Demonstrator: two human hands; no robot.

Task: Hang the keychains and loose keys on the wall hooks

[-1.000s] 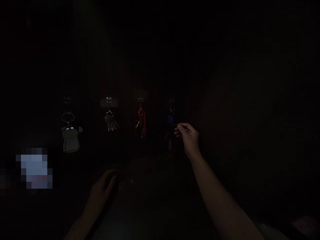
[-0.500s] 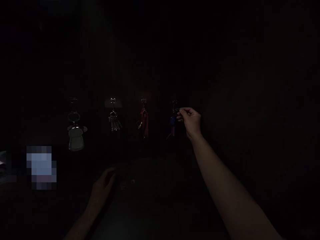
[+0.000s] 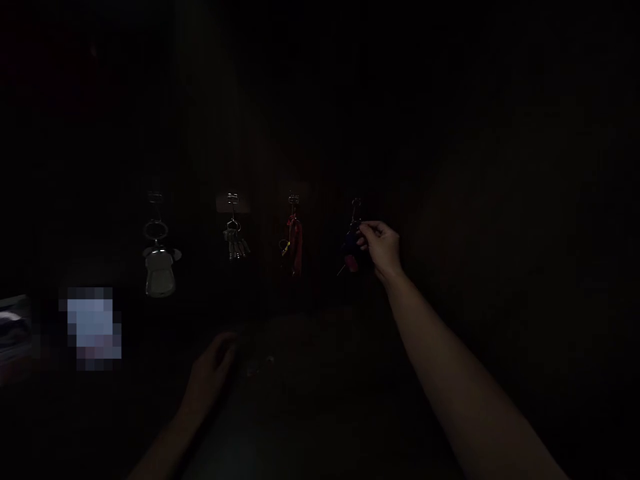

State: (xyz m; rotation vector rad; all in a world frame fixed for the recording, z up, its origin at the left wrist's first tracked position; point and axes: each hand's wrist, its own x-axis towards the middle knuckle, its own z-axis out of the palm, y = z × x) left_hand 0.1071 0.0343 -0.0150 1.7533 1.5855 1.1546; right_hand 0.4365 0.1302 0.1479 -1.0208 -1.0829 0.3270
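Observation:
In dim light, my right hand [image 3: 383,247] is raised at the rightmost hook [image 3: 356,201]. Its thumb and forefinger pinch the ring of a bunch of keys [image 3: 351,262] with blue and pinkish-purple parts. The bunch hangs just left of my fingers, and whether its ring still sits on the hook is too dark to tell. Lower down on the left, my left hand [image 3: 213,363] hovers or rests with fingers loosely curved and a gap beside the thumb; nothing shows in it. Small shiny items [image 3: 260,365] lie right of it, too dark to name.
To the left, a red strap with a yellow piece [image 3: 296,247], a bunch of small keys [image 3: 236,243] and a large pale key fob [image 3: 160,270] hang from hooks in a row. A bright blurred patch [image 3: 93,327] and a shiny object [image 3: 14,330] are at far left.
The view has shifted slightly, so the hanging things appear farther right. The keys at my right hand have turned or swung a little. My left hand looks nearly unchanged.

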